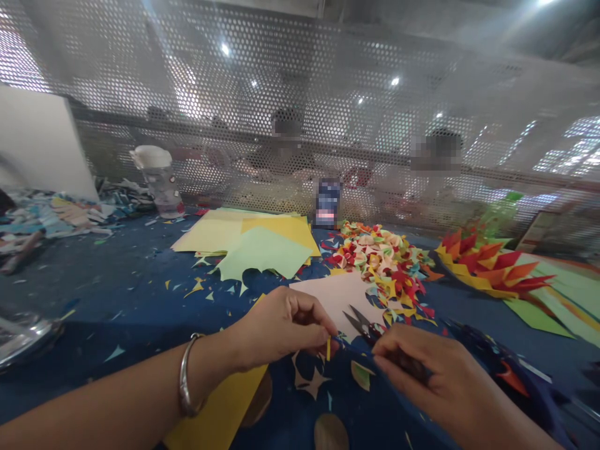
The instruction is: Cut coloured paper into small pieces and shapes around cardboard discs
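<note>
While your left hand (284,328) pinches a small yellow paper strip (329,350) above the blue table (140,275) | your right hand (422,356) wraps round the scissors (360,322), blades parted | best to angle their tips clear of that pinch

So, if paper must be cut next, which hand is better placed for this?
Probably the right hand: it holds the scissors, their blades slightly apart. The left hand seems occupied, pinching a thin yellow strip.
</note>
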